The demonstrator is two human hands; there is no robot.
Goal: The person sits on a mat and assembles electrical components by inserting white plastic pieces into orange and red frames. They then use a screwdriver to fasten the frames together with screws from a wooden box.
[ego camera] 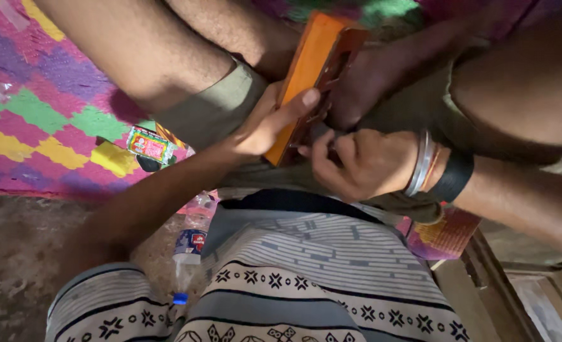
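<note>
I sit cross-legged and look straight down at my lap. My left hand (269, 123) grips the near side of a flat orange wooden block (309, 66), thumb laid across its face. The block stands tilted on edge between my thighs, one foot pressed against its far side. My right hand (357, 161), with metal bangles and a dark band at the wrist, is closed just below the block's lower right edge. Its fingers curl on something small that I cannot make out.
A woven mat (47, 107) in pink, purple, green and yellow lies at left, bordered by bare concrete floor. A small colourful packet (149, 145) rests by my left thigh. A plastic water bottle (189, 244) lies beside my hip. Wooden pieces (515, 291) sit at lower right.
</note>
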